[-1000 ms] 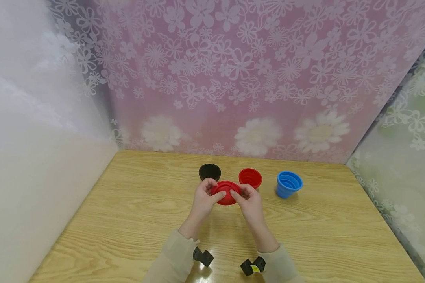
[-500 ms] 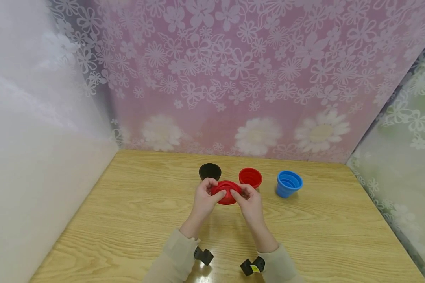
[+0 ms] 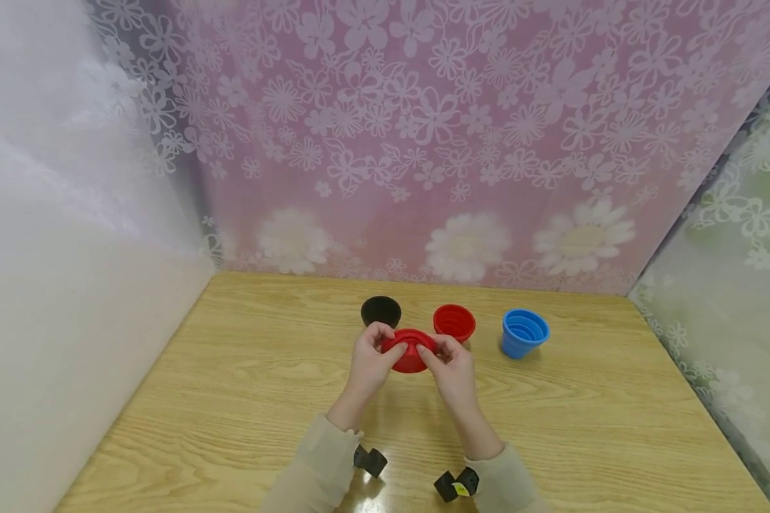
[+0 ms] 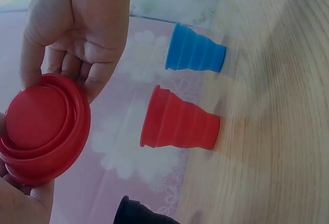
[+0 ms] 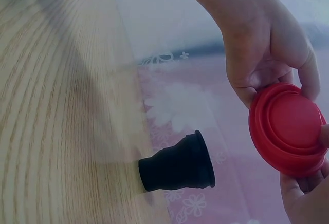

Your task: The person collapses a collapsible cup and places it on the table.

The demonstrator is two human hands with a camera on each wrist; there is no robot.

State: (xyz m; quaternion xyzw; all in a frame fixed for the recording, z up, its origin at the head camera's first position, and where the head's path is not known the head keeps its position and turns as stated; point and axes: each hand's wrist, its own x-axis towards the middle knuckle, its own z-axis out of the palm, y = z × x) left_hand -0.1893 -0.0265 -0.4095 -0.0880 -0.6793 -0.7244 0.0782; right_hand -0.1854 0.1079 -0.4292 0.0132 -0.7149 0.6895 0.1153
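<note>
Reaching in from the bottom of the head view, the two forearms [image 3: 347,410] angle toward each other out of pale sleeves [image 3: 321,456] — the left hand [image 3: 368,362] and the right hand [image 3: 455,370] each pinching one side of a flattened red cup [image 3: 411,363], thumbs on its round base and fingers curled behind the rim. Compared with a second ago, little differs: both hands stay in nearly the same spot, and the black cup [image 3: 381,311], standing red cup [image 3: 454,321] and blue cup [image 3: 524,333] remain near the back of the table [image 3: 244,399]. The flattened red cup is held above the table, nearer the person than those three — smooth base facing the person, walls folded into concentric rings
</note>
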